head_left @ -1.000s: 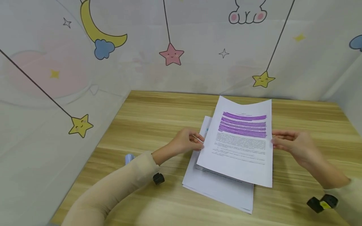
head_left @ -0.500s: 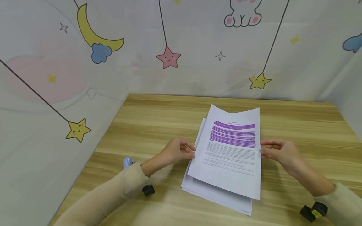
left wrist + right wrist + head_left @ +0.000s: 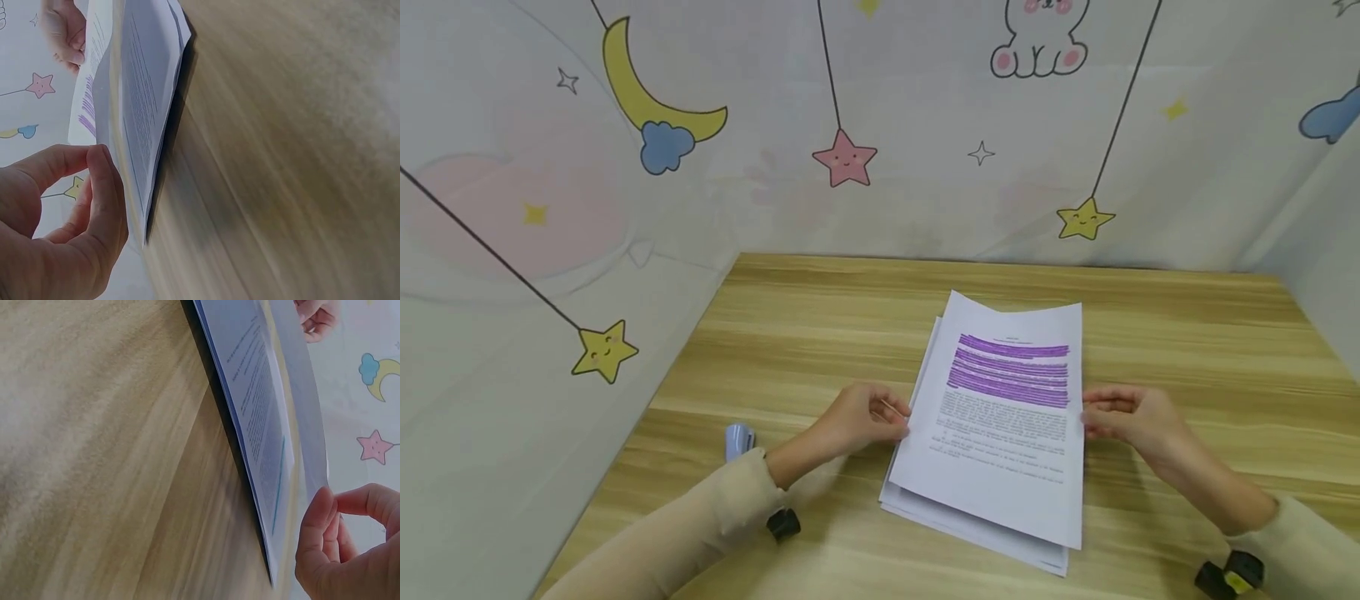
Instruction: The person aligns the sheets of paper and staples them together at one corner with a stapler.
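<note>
A printed sheet of paper (image 3: pixel 992 492), its upper lines marked in purple, is held slightly bowed above a stack of papers (image 3: pixel 895 504). My left hand (image 3: pixel 868 421) pinches the sheet's left edge between thumb and fingers. On the opposite edge, my right hand (image 3: pixel 1138 421) pinches it the same way. Both wrist views show a gap between the raised sheet and the stack (image 3: pixel 156 81) lying on the table. In the right wrist view a blue-green line marks the top page of the stack (image 3: pixel 256 406), most of which the sheet hides from the head view.
A light blue object (image 3: pixel 739 440), partly hidden by the left sleeve, lies on the wood-grain table (image 3: pixel 820 333). Behind and to the left hangs a pale cloth (image 3: pixel 917 100) printed with stars and a moon. Black straps (image 3: pixel 1228 575) sit near the cuffs.
Both hands have brought the sheet down and to the left, nearer the stack and more in line with it. Their pinch on its edges stays the same. The head view has shifted slightly.
</note>
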A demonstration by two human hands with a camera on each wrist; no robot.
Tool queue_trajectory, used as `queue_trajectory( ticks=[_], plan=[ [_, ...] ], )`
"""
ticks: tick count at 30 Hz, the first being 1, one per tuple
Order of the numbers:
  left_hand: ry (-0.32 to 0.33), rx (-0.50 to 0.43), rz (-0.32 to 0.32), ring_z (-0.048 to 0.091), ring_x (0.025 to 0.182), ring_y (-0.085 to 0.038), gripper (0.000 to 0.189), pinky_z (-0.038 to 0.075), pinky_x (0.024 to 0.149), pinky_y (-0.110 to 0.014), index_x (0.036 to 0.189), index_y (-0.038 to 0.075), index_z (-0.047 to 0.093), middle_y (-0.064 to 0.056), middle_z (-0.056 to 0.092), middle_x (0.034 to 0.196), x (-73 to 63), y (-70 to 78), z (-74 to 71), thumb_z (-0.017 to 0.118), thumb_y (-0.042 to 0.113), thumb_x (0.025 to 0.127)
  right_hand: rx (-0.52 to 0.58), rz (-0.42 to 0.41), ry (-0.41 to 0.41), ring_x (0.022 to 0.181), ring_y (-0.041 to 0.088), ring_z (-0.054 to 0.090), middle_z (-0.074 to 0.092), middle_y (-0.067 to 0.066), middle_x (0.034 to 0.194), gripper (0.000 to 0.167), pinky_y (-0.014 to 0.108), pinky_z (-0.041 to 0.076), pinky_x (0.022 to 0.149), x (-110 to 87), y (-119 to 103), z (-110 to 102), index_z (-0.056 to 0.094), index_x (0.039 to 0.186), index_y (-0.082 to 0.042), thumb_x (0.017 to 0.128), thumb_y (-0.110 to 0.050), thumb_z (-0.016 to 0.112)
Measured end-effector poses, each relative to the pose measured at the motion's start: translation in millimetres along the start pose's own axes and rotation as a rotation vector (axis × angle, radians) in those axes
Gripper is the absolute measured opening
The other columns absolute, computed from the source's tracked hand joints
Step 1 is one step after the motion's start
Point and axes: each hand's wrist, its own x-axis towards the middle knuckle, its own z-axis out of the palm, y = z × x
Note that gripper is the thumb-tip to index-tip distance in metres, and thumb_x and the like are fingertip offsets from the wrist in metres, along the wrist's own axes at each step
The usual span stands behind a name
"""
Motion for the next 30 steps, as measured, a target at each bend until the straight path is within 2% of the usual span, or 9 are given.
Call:
queue_trajectory(
  ticks=[12,20,30],
  plan=[
    [-0.008,0.04,-0.003,0.065,0.071,-0.013,0.016,0.056,0.065,-0.025,0.095,-0.002,0.071,-0.003,0.069,0.077,-5.4,-4.3,3.7,0.079,-0.002,0.081,-0.067,0.004,-0.005,0.072,0.018,0.069,0.071,0.01,0.094,0.042,0.036,0.061,0.069,-2.5,6,7,0.054,0.12,0.023,0.089,0.0,0.071],
    [-0.009,0.052,-0.01,0.065,0.07,-0.012,0.016,0.056,0.064,-0.024,0.095,-0.003,0.071,-0.004,0.069,0.077,-7.3,-4.1,4.3,0.079,-0.001,0.081,-0.055,0.005,-0.033,0.07,0.019,0.069,0.072,0.011,0.091,0.041,0.036,0.061,0.067,-2.4,9,5,0.054,0.119,0.025,0.088,0.003,0.071],
    [-0.02,0.027,-0.017,0.065,0.07,-0.012,0.015,0.057,0.063,-0.024,0.095,-0.005,0.071,-0.006,0.07,0.077,-8.4,-7.7,5.4,0.078,-0.003,0.082,-0.073,0.012,-0.049,0.07,0.02,0.07,0.072,0.015,0.092,0.038,0.035,0.061,0.066,-0.3,15,7,0.054,0.117,0.025,0.089,0.004,0.07]
  ],
)
